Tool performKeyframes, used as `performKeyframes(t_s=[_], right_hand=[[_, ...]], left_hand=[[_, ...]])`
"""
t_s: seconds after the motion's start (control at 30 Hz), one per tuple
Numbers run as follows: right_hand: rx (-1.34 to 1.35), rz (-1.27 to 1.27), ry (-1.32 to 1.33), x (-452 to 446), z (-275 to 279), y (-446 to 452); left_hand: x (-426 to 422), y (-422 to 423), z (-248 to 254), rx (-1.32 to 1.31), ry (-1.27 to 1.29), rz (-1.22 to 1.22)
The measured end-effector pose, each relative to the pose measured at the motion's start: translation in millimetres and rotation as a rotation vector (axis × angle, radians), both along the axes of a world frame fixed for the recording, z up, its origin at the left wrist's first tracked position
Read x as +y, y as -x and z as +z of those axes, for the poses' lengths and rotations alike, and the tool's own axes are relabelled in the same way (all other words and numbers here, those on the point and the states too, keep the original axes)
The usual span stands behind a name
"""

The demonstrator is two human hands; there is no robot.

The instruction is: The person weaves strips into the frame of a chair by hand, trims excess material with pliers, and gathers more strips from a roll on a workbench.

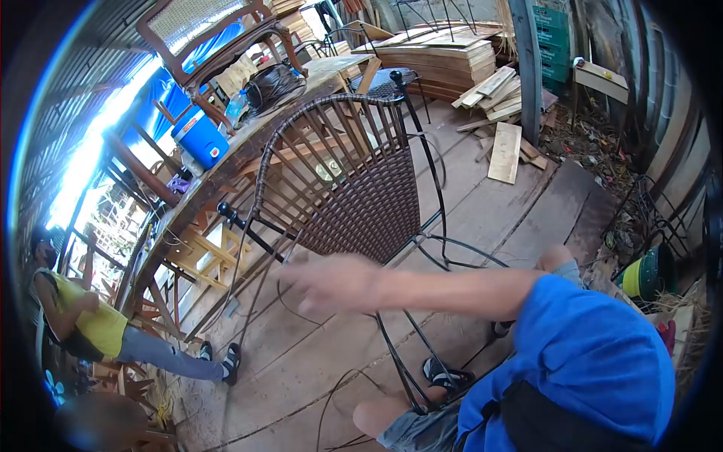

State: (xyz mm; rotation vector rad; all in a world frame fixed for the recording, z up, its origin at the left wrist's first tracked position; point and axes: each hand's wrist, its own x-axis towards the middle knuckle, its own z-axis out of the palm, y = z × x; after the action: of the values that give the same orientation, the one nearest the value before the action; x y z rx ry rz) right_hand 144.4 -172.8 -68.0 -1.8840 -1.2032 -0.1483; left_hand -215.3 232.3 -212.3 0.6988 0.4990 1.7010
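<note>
A chair frame [433, 245] of black metal stands tilted in front of me. Its backrest is partly woven with dark brown strips [369, 200]; bare ribs show towards the curved, wrapped rim. My right hand [331, 282] reaches across from the blue sleeve, beside the lower left edge of the weave. Motion blurs its fingers, so their grip cannot be made out. Thin brown strands [252, 320] hang and loop close to that hand. My left hand is out of view.
At left a person in a yellow top [94, 324] stands by a long wooden table [218, 177]. On it are a wooden chair [226, 53], a blue cooler [199, 139] and a dark coil [279, 87]. Stacked boards [444, 68] and loose planks [504, 151] lie behind the chair.
</note>
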Motion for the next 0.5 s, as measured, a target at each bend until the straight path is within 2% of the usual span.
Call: performKeyframes(t_s=[0.03,0.07,0.1,0.13,0.17,0.23,0.3,0.37,0.4,0.43,0.5], right_hand=[[-0.051,-0.110,-0.082,-35,-11,-19],[-0.056,-0.295,-0.035,-70,-34,-48],[0.013,-0.354,-0.262,-112,-65,-72],[0.488,-0.479,-0.440,-151,-77,-78],[0.492,-0.672,-0.458,-188,-104,-93],[0.296,-1.036,-0.540,-227,-165,-123],[0.001,-1.085,-0.528,-228,-175,-133],[-0.195,-1.093,-0.480,-225,-168,-146],[-0.242,-1.080,-0.438,-219,-155,-154],[-0.285,-1.067,-0.396,-219,-148,-163],[-0.157,-0.942,-0.371,-235,-155,-189]], left_hand=[[1,-12,-26,0.160,0.134,-0.032],[-1,-24,-51,0.313,0.273,-0.080],[-4,-32,-75,0.453,0.394,-0.143],[-9,-41,-98,0.583,0.507,-0.217],[-15,-49,-116,0.693,0.595,-0.293],[-34,-62,-141,0.855,0.713,-0.462],[-61,-84,-150,0.951,0.725,-0.668],[-99,-129,-146,0.965,0.554,-0.908],[-209,-180,-65,1.080,0.198,-0.772],[-238,-218,-49,1.082,0.030,-0.807],[-283,-276,-7,1.327,-0.639,-0.519]])
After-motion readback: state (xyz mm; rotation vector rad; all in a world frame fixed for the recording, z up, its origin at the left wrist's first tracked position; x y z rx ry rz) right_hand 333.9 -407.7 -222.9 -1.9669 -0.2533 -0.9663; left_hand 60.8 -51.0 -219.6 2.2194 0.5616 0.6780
